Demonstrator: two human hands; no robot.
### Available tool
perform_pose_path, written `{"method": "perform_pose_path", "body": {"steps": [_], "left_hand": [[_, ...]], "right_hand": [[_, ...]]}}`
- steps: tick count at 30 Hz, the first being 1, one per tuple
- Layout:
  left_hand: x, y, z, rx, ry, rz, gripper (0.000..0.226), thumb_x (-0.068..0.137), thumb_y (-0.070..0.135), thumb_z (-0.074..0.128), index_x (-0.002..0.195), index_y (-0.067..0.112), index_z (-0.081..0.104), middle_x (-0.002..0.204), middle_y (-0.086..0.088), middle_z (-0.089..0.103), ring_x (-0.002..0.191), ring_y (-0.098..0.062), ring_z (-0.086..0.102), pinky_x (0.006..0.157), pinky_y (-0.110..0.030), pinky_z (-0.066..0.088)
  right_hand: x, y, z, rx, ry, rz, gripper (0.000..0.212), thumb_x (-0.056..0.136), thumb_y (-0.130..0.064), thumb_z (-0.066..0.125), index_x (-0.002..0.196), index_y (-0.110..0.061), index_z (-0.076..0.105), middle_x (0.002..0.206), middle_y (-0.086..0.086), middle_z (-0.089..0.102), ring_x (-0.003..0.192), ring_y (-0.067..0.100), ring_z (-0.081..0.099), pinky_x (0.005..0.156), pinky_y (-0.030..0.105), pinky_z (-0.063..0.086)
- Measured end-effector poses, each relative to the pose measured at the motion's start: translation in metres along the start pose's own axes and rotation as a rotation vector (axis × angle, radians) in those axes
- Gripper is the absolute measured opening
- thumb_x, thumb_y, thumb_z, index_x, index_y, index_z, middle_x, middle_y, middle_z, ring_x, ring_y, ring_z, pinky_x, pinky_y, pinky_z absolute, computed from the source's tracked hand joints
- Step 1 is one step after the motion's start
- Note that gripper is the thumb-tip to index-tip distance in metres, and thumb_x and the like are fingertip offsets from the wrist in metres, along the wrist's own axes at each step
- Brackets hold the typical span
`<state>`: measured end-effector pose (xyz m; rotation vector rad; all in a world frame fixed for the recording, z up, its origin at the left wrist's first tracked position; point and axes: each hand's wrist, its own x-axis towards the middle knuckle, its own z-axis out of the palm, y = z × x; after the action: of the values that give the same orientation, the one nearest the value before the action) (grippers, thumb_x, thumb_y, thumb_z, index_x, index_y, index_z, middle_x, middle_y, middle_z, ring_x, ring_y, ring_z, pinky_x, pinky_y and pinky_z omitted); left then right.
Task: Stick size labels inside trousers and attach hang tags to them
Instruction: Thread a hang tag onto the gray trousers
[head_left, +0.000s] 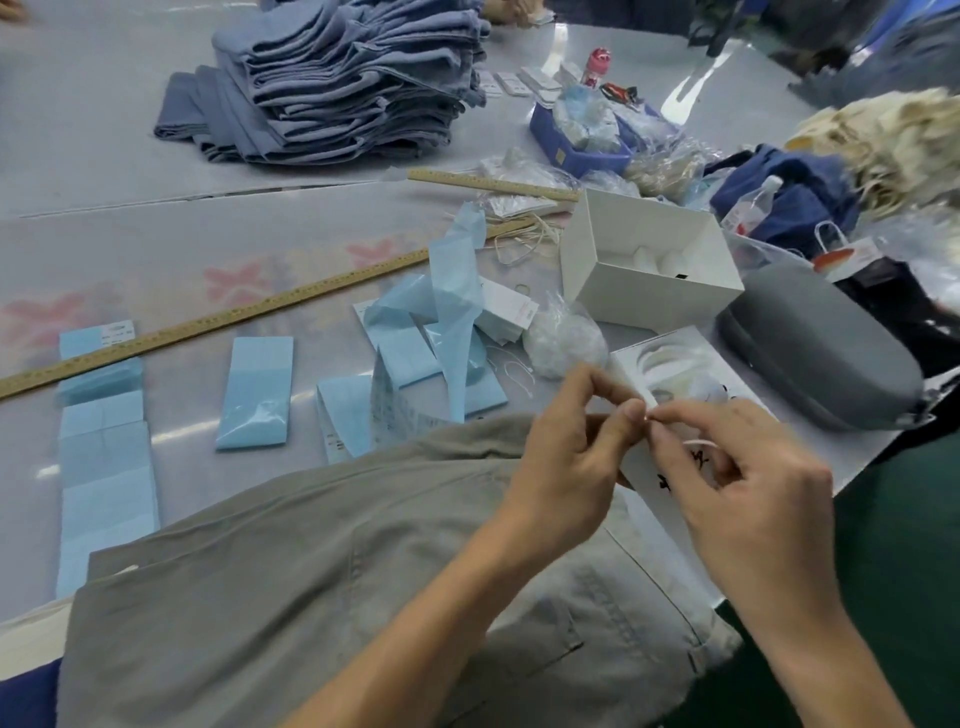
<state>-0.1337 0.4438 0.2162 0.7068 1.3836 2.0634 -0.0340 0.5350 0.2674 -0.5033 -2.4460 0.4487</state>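
Grey-khaki trousers lie across the near table edge. Above their right side my left hand and my right hand meet fingertip to fingertip. Both pinch a thin white tag string at about the same spot; a loop of it shows under my right fingers. Pale blue label sheets lie in strips on the table to the left. A small pile of white hang tags sits beyond, partly under crumpled blue backing paper.
A stack of folded blue trousers stands at the back. Two wooden rulers cross the table. An open white box, a grey case, plastic bags of strings and a printed white lid crowd the right.
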Motion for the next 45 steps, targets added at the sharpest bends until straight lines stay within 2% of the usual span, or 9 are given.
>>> {"method": "perform_pose_path", "body": {"steps": [5,9,13,18,23,27,31,36,45], "left_hand": [[-0.005,-0.031,-0.014,0.244,-0.033,-0.115,0.011,0.106,0.024,0.052,0.098,0.031,0.05,0.087,-0.001,0.075,0.084,-0.027,0.072,0.069,-0.042,0.061],[0.001,-0.047,-0.043,0.941,-0.053,-0.068,0.025,0.098,0.032,0.063,0.123,0.027,0.06,0.107,0.005,0.072,0.102,-0.02,0.061,0.09,-0.041,0.05],[0.005,-0.051,-0.041,1.279,-0.199,-0.175,0.027,0.093,0.045,0.065,0.11,0.024,0.066,0.114,0.001,0.059,0.11,-0.024,0.047,0.094,-0.038,0.041],[0.005,-0.052,-0.042,1.155,-0.081,-0.091,0.018,0.099,0.035,0.059,0.097,0.018,0.066,0.102,0.0,0.065,0.101,-0.022,0.05,0.088,-0.04,0.045],[0.004,-0.049,-0.041,1.007,-0.074,-0.06,0.009,0.095,0.026,0.064,0.093,0.018,0.065,0.088,0.005,0.066,0.089,-0.017,0.054,0.079,-0.032,0.044],[0.011,-0.05,-0.052,0.657,0.09,-0.207,0.016,0.094,0.007,0.062,0.101,0.018,0.071,0.084,0.005,0.074,0.079,-0.004,0.068,0.081,-0.024,0.053],[0.02,-0.05,-0.056,0.788,-0.038,-0.238,0.02,0.092,0.001,0.064,0.098,0.012,0.08,0.079,0.012,0.065,0.07,0.007,0.06,0.067,-0.003,0.04],[0.018,-0.054,-0.06,0.827,-0.108,-0.22,0.016,0.089,0.01,0.073,0.101,0.019,0.08,0.079,0.013,0.062,0.068,-0.001,0.054,0.069,-0.016,0.044],[0.016,-0.056,-0.062,0.755,-0.091,-0.222,0.012,0.089,0.016,0.073,0.085,0.027,0.071,0.081,0.014,0.067,0.07,0.003,0.057,0.066,-0.01,0.043]], "right_hand": [[-0.018,0.019,0.029,0.025,-0.064,0.105,0.005,0.089,-0.021,0.071,0.093,-0.021,0.071,0.086,-0.007,0.066,0.064,0.008,0.063,0.055,0.04,0.056],[-0.026,0.041,0.045,-0.184,-0.279,0.228,0.007,0.088,-0.022,0.073,0.085,-0.027,0.069,0.085,-0.011,0.068,0.072,0.015,0.067,0.063,0.035,0.052],[-0.027,0.046,0.061,-0.241,-0.445,0.266,0.005,0.09,-0.033,0.07,0.085,-0.031,0.069,0.079,-0.015,0.064,0.082,0.017,0.066,0.072,0.034,0.046],[-0.027,0.048,0.073,-0.2,-0.483,0.322,0.009,0.088,-0.036,0.069,0.081,-0.032,0.067,0.06,-0.02,0.045,0.078,0.018,0.063,0.084,0.043,0.05],[-0.02,0.049,0.084,-0.081,-0.423,0.348,0.023,0.085,-0.033,0.075,0.069,-0.039,0.059,0.053,-0.021,0.052,0.058,-0.001,0.049,0.056,0.02,0.036],[-0.019,0.049,0.092,0.056,-0.355,0.396,0.017,0.083,-0.026,0.077,0.069,-0.032,0.068,0.054,-0.027,0.054,0.053,0.001,0.049,0.056,0.026,0.037],[-0.02,0.053,0.094,0.234,-0.337,0.429,0.011,0.084,-0.022,0.079,0.075,-0.027,0.076,0.048,-0.018,0.051,0.051,0.003,0.049,0.056,0.018,0.036],[-0.023,0.056,0.096,0.284,-0.329,0.469,0.01,0.084,-0.023,0.08,0.075,-0.027,0.078,0.048,-0.014,0.051,0.05,0.004,0.047,0.059,0.026,0.04],[-0.024,0.054,0.093,0.345,-0.296,0.506,0.008,0.085,-0.018,0.079,0.079,-0.023,0.08,0.051,-0.011,0.055,0.055,0.009,0.05,0.065,0.034,0.046]]}}
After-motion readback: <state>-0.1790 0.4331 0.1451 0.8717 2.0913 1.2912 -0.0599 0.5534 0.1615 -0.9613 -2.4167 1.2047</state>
